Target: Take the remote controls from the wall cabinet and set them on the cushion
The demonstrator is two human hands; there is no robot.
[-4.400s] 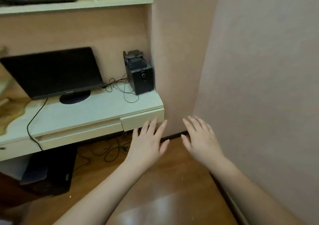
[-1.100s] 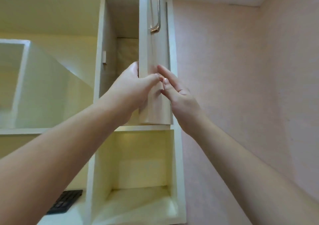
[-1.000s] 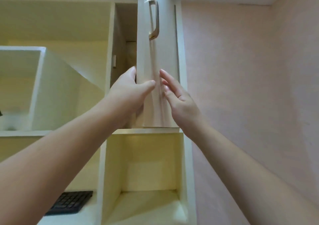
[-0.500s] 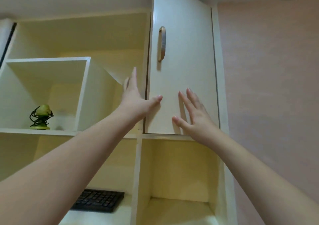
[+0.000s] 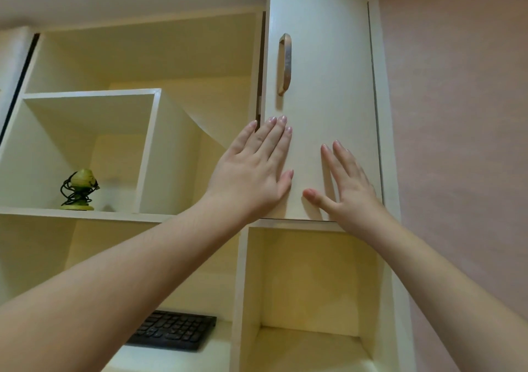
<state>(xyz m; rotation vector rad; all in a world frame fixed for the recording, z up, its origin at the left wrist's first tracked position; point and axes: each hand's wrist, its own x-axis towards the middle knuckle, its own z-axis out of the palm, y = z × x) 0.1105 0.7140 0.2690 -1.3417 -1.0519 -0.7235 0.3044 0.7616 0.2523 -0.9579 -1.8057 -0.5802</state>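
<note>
The cream wall cabinet door (image 5: 320, 80) with its metal handle (image 5: 285, 64) fills the upper middle and stands almost flush with the frame, a thin dark gap left along its left edge. My left hand (image 5: 254, 171) lies flat against the door's lower left part, fingers together and pointing up. My right hand (image 5: 345, 183) rests flat on the lower right of the door, fingers slightly apart. Neither hand holds anything. No remote control and no cushion is in view; the inside of the cabinet is hidden behind the door.
Open cream shelves (image 5: 85, 211) spread to the left, one holding a small green ornament wrapped in black wire (image 5: 79, 190). A black keyboard (image 5: 174, 330) lies on a lower shelf. Below the door is an open cubby (image 5: 311, 280). A pink wall (image 5: 457, 143) runs along the right.
The door, edge-on and wide open a second ago, has swung nearly shut. Both hands went from gripping its edge to lying flat on its front. Seconds earlier they hovered by a desk.
</note>
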